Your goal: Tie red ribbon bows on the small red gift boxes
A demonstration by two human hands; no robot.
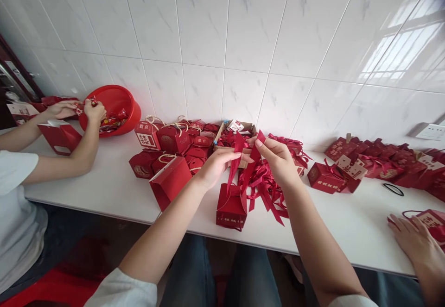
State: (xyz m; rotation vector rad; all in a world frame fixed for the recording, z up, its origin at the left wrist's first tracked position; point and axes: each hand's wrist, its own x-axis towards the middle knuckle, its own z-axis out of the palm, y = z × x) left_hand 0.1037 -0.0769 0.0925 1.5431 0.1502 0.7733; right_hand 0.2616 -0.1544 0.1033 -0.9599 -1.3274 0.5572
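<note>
A small red gift box (232,207) with gold lettering stands on the white table in front of me, a red ribbon (247,173) rising from its top. My left hand (218,164) pinches one end of that ribbon above the box. The other end is pinched between the thumb and fingers of my right hand (276,155). Both ends are held up a little apart. Just behind and right of the box lies a loose heap of red ribbons (266,186). To the left, close to my left forearm, sits an open red box (170,182).
Red boxes with rope handles (174,138) cluster at the left, beside a cardboard carton (219,136). A co-worker's hands (93,111) hold wrapped sweets over a red basin (134,112). More tied boxes (325,177) stand right, where another person's hand (412,237) rests near a box.
</note>
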